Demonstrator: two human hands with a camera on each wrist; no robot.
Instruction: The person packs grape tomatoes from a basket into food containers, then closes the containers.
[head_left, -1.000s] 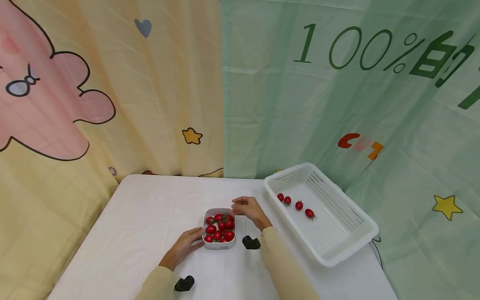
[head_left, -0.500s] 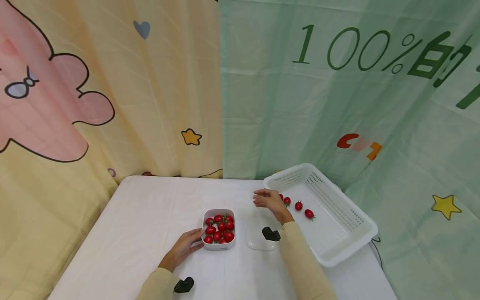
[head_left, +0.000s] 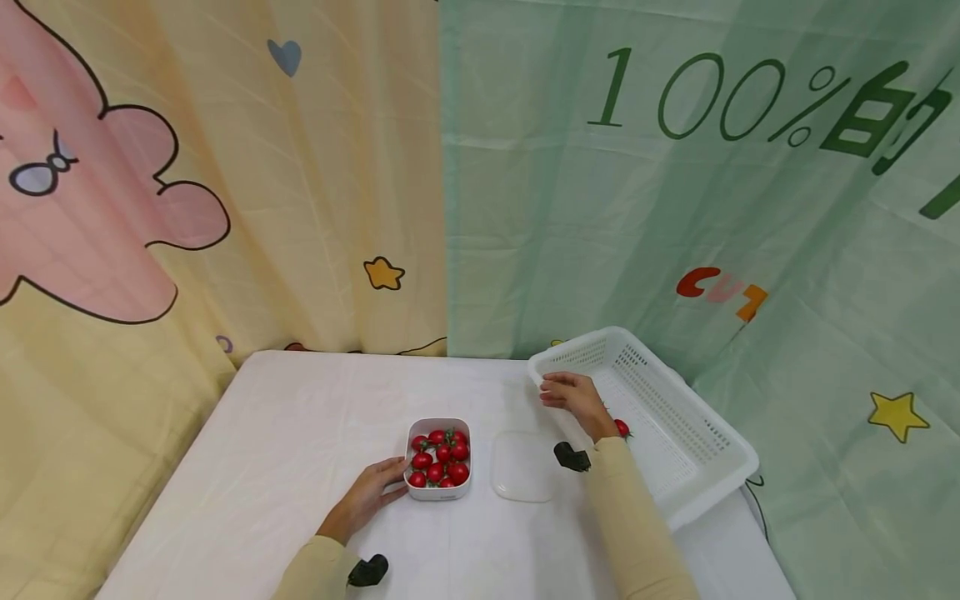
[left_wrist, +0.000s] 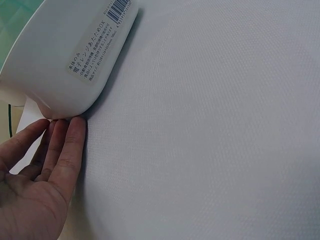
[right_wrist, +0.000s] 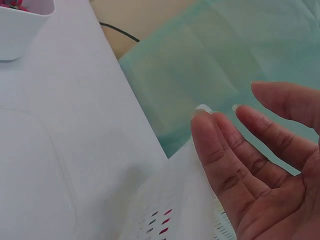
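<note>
Room abv tub (head_left: 438,493) (basket wall (right_wrist: 182,200) nr RH (head_left: 576,402))

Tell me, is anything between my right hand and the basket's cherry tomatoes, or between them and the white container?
From above, nothing visible separates your right hand from the cherry tomatoes. Between them and the white container come the side of the basket and, flat on the table, a clear lid.

Glossy tomatoes (head_left: 436,472) — smooth plastic container (left_wrist: 52,50)
</note>
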